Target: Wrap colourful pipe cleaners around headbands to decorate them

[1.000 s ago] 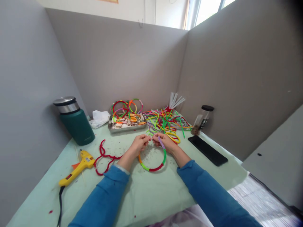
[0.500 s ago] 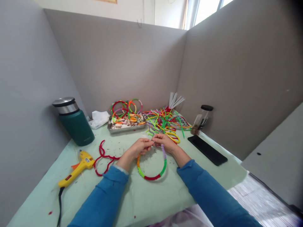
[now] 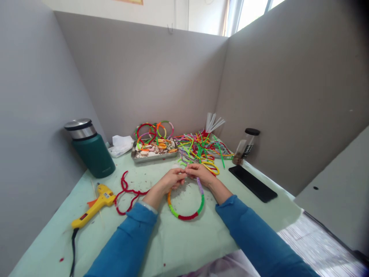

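Observation:
A ring wrapped in coloured pipe cleaners, with orange, lime, red, green and lilac sections, hangs below my two hands over the table. My left hand is closed at the ring's upper left end, fingers pinched. Opposite it, my right hand pinches the upper right part, above the lilac section. The fingertips of both hands meet at the top of the ring, and they hide what lies between them. Beside my left forearm lies a bent red pipe cleaner.
On the left are a yellow glue gun and a green bottle. A metal tray of shells, with finished rings, stands behind my hands. Nearby are piled pipe cleaners, a black phone-like slab and a clear jar.
The ring's lower part has swung very slightly to the right. Both hands keep nearly the same place, with small finger movements.

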`<state>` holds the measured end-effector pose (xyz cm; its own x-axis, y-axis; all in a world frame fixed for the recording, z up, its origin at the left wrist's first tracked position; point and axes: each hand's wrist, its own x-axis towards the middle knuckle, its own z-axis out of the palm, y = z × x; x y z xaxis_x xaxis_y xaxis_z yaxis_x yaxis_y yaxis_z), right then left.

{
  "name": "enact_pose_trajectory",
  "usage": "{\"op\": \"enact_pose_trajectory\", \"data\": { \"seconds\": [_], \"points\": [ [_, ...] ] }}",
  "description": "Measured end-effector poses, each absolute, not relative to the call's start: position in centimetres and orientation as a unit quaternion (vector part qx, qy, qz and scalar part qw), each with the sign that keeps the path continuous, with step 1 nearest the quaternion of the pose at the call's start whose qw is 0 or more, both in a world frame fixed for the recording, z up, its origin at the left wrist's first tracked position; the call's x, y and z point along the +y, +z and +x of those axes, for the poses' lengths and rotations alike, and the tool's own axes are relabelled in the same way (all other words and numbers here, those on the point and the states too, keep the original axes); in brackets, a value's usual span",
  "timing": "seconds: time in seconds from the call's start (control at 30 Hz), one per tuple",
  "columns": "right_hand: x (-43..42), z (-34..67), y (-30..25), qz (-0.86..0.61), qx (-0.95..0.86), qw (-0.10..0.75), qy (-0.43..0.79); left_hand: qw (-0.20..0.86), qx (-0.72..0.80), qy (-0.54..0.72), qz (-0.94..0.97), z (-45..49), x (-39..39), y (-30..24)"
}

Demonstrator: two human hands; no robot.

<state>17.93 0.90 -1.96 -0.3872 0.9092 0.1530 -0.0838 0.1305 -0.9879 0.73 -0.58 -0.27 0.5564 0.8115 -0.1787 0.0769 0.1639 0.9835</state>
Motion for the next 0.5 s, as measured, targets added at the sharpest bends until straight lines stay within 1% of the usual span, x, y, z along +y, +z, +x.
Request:
{"op": "enact_pose_trajectory", "data": {
  "seconds": [0.27,0.5],
  "points": [
    [0.89,17.82,-1.89,-0.321,-0.613,0.461,0.556,0.648,0.401,0.296,0.576,0.98,-0.28,-0.72],
    [1.36,17.91,-2.47,-0.356,-0.616,0.476,0.517,0.628,0.431,0.337,0.553,1.08,0.17,-1.19]
  ]
}}
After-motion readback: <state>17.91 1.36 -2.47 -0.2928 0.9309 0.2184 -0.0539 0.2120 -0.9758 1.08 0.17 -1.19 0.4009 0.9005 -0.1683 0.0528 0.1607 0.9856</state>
